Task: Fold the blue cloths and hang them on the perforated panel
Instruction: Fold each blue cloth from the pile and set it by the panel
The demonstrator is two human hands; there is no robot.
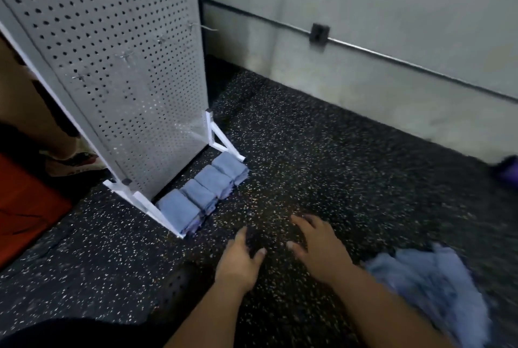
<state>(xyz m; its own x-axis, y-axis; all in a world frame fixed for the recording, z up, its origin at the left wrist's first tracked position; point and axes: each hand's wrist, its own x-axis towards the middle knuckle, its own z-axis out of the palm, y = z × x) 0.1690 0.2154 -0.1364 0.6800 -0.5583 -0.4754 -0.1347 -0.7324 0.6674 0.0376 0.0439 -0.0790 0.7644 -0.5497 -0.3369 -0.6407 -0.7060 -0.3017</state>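
Observation:
A white perforated panel (pixel 112 67) stands upright on white feet at the left, with several thin metal hooks sticking out of it. Several folded blue cloths (pixel 203 192) lie in a row on the floor at its base. A loose heap of unfolded blue cloths (pixel 429 289) lies at the lower right. My left hand (pixel 241 259) and my right hand (pixel 319 247) hover side by side over the bare floor between the row and the heap, fingers spread and holding nothing.
The floor (pixel 322 151) is dark speckled rubber. A grey wall (pixel 364 25) with a metal conduit and a junction box (pixel 319 34) runs along the back. Another person's foot in a shoe (pixel 75 161) stands behind the panel, beside an orange mat (pixel 25 207). A purple object (pixel 508 169) sits at the right edge.

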